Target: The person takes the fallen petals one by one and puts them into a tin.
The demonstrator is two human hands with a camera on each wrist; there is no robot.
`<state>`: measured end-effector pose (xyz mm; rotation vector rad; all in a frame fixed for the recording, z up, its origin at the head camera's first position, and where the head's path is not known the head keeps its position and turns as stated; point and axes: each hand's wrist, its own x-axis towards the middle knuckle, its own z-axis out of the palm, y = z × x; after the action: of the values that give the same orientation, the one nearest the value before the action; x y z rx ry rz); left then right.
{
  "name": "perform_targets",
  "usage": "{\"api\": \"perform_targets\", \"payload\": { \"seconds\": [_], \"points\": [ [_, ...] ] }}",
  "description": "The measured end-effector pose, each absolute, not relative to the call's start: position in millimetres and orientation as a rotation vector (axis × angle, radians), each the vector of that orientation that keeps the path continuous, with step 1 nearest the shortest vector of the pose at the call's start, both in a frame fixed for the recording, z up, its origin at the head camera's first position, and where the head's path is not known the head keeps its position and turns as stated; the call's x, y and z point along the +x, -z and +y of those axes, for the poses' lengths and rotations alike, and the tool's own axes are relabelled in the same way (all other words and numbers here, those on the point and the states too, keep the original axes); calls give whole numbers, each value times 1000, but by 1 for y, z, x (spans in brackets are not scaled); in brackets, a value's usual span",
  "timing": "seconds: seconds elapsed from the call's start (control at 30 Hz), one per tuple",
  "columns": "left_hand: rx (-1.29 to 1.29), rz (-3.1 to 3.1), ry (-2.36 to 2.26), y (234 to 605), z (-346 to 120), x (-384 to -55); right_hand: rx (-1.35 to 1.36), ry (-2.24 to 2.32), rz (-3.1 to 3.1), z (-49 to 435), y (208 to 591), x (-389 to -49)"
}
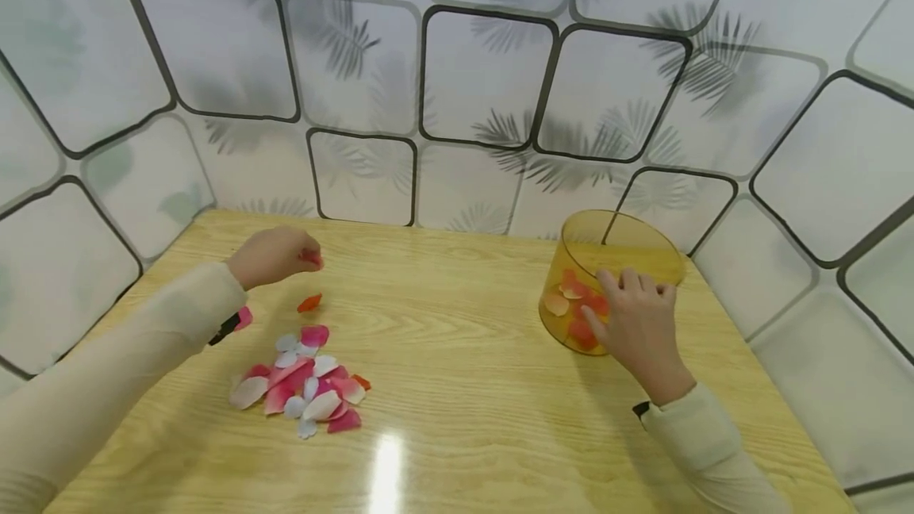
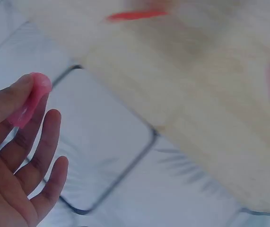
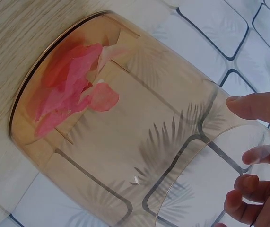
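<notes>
Between my left hand's (image 1: 274,256) thumb and forefinger sits a thin pink fabric petal (image 2: 30,97), other fingers loose. At three o'clock, my right hand (image 1: 638,322) grips the round amber plastic tub (image 1: 646,254) by its rim.

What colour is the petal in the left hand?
Pink; the petal shows best in the left wrist view.

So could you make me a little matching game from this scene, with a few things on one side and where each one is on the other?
Things:
1. pink petal
2. amber container
3. petal pile
4. orange petal

Places:
A. lying alone on the table, beyond the pile
B. pinched in the left hand
C. heaped on the table near the left sleeve
D. gripped at the rim by the right hand

Pairs: 1-B, 2-D, 3-C, 4-A
</notes>
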<state>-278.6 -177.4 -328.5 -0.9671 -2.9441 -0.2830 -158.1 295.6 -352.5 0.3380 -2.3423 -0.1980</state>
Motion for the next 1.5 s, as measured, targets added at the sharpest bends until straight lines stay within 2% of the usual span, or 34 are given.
{"api": "perform_targets", "payload": {
  "seconds": [0.2, 0.4, 0.6, 0.8, 1.17, 1.5],
  "points": [
    [-1051, -2873, 431, 285, -107, -287, 341, 215, -2327, 296, 352, -159],
    [-1193, -2774, 540, 256, -24, -281, 352, 204, -2300, 298, 354, -160],
    [-1306, -2735, 598, 243, 47, -280, 352, 206, -2292, 297, 355, -160],
    [-1349, -2712, 600, 242, 99, -282, 327, 215, -2345, 296, 352, -158],
    [-1439, -2705, 694, 248, 148, -278, 321, 212, -2366, 296, 351, -157],
    [-1445, -2743, 664, 253, 146, -275, 319, 230, -2363, 296, 352, -157]
  ]
}}
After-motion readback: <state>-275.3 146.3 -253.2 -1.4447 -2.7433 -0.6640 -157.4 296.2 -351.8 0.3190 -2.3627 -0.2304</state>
